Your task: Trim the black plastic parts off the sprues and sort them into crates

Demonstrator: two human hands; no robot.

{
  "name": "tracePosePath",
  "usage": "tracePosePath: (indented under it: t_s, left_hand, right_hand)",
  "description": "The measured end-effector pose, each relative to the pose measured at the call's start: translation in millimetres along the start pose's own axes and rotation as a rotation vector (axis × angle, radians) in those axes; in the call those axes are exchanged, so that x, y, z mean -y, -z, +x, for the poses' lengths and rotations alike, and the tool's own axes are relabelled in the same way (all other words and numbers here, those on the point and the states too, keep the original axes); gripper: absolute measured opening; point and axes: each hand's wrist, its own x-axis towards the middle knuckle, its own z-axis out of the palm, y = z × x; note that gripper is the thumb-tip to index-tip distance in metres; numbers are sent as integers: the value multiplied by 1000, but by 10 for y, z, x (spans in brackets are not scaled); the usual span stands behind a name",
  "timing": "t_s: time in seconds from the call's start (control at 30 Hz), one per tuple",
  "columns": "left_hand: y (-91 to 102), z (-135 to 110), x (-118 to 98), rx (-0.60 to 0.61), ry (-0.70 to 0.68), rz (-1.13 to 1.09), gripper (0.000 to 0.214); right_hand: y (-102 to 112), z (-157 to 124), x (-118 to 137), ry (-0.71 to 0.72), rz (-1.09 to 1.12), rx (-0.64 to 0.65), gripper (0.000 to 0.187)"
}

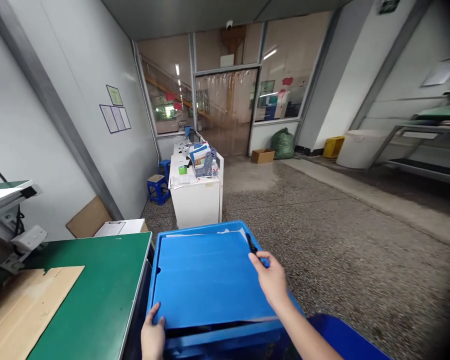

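A blue plastic crate [161, 239] stands in front of me, covered by a flat blue corrugated sheet [206, 275] that lies inside its rim. My left hand [152, 336] grips the sheet's near left corner, thumb on top. My right hand [270, 280] rests at the sheet's right edge with fingers curled around the edge. White paper peeks out under the sheet's far edge.
A green-topped workbench [97, 290] with a cardboard piece [22, 305] and a machine [7, 220] is at my left. White desks [195, 200] with blue stools [158, 187] line the left wall. A second blue bin [345, 340] sits at the lower right. Speckled floor stretches to a glass doorway.
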Motion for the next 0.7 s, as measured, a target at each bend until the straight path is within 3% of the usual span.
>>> tracePosePath:
  t_s: [0.1,0.27,0.37,0.47,0.57,0.7]
  left_hand:
    - [-91,83,1,48,-43,260,51]
    - [-172,-10,45,129,-46,550,57]
    - [-118,-54,-45,168,-63,678,58]
    - [60,-57,-184,202,-122,782,43]
    - [363,-102,-199,163,-174,651,34]
    - [756,-408,59,27,-107,244,37]
  right_hand:
    - [-595,66,-26,108,2,244,31]
    - [-1604,181,71,261,-39,577,12]
    - [-2206,254,165,328,-87,748,5]
    - [-2682,263,252,373,-129,910,7]
    - [-2854,89,268,403,-163,1075,8]
    - [-2535,-426,169,442,-201,1341,9]
